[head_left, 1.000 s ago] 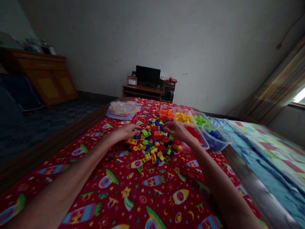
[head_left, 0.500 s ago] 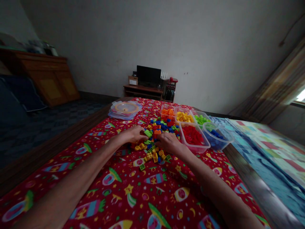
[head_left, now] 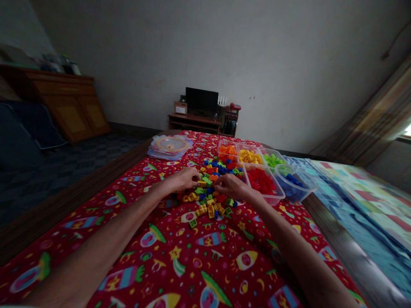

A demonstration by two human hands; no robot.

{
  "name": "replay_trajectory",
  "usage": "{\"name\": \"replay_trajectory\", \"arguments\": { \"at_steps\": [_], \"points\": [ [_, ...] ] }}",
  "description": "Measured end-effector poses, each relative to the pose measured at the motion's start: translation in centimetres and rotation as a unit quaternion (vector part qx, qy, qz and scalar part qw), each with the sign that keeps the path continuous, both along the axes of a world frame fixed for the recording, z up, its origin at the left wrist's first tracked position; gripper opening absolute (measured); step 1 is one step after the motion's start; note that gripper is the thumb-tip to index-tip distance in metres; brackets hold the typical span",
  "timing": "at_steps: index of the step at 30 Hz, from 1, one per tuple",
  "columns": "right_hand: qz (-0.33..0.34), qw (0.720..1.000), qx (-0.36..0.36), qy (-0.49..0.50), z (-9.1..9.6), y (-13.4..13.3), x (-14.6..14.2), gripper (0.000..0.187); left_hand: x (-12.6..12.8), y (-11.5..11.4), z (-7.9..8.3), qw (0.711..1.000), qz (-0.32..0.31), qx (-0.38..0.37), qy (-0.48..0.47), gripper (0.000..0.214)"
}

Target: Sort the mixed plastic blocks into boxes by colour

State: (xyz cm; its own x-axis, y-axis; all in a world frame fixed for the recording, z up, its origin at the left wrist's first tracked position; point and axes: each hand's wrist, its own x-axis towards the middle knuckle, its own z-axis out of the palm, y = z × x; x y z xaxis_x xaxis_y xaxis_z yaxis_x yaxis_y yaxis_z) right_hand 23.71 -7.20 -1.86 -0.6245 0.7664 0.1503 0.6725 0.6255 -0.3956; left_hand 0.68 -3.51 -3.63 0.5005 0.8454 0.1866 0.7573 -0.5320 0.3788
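Observation:
A heap of small toy building bricks point(head_left: 211, 201) in yellow, green, blue, red and orange lies on the red patterned cloth point(head_left: 205, 265). My left hand point(head_left: 186, 179) is at the heap's left side, fingers curled in, close to a yellow brick point(head_left: 201, 184). Across from it, my right hand point(head_left: 231, 186) reaches in from the right with its fingers bent together over the bricks. The fingertips of both hands are partly hidden, and what they pinch cannot be made out.
Clear tubs hold sorted bricks: orange point(head_left: 227, 152), yellow point(head_left: 250, 157), green point(head_left: 272, 161), red point(head_left: 261, 182) and, in a round tub, blue point(head_left: 293, 180). Stacked lids point(head_left: 170, 146) lie at the back left. A bed point(head_left: 362, 205) adjoins the table's right edge.
The light green brick by my left fingertips and the orange one by my right are no longer raised between the hands. Both hands have shifted slightly over the heap.

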Motion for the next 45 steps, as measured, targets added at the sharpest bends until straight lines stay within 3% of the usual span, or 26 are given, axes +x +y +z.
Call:
{"name": "replay_trajectory", "arguments": {
  "at_steps": [4,8,11,16,20,24,27,30,32,36,39,42,45],
  "points": [
    [-0.015,1.0,-0.019,0.015,0.2,1.0,0.3,0.033,-0.4,-0.5,1.5,0.997,0.039,0.051,0.035,0.02],
    [-0.025,0.999,0.013,-0.034,0.6,0.6,0.4,0.026,-0.1,-1.5,2.6,0.999,0.022,0.012,0.024,0.024],
    [-0.012,0.997,0.04,-0.072,0.7,-0.5,0.0,0.013,0.7,-2.0,2.7,1.0,-0.016,-0.023,0.012,0.025],
    [-0.013,0.991,0.075,-0.11,0.0,-1.9,-1.3,0.01,1.6,-2.6,2.5,0.999,-0.022,-0.036,0.011,0.025],
    [-0.021,0.995,0.074,-0.067,-0.4,-1.1,-1.0,0.012,1.4,-2.5,2.4,0.998,-0.026,-0.049,-0.002,0.025],
    [-0.089,0.994,0.01,0.058,-0.3,0.5,0.0,0.004,1.3,-2.1,2.3,0.999,-0.012,-0.05,-0.003,0.025],
    [-0.131,0.97,-0.132,0.158,-0.4,1.0,0.1,0.011,1.6,-2.4,2.6,0.999,-0.005,-0.049,0.003,0.026],
    [-0.087,0.934,-0.257,0.232,-0.5,0.6,-0.3,0.018,2.3,-3.1,3.0,0.999,-0.008,-0.051,0.004,0.026],
    [-0.049,0.931,-0.266,0.243,-0.6,0.3,-0.5,0.016,2.9,-3.6,3.2,0.998,-0.016,-0.055,0.0,0.026],
    [-0.039,0.962,-0.187,0.195,-0.2,0.5,-0.1,0.018,3.2,-3.8,3.4,0.998,-0.03,-0.053,-0.033,0.029],
    [-0.064,0.982,-0.088,0.153,1.1,2.7,1.6,0.022,2.4,-3.4,3.7,0.998,-0.012,-0.029,-0.061,0.037],
    [-0.144,0.984,0.003,0.1,3.5,6.6,4.1,0.024,1.1,-2.6,3.8,0.998,0.015,0.007,-0.053,0.038],
    [-0.252,0.962,0.085,0.056,6.1,10.8,6.6,0.025,0.1,-1.8,3.3,0.998,0.044,0.044,-0.017,0.034]
  ]
}}
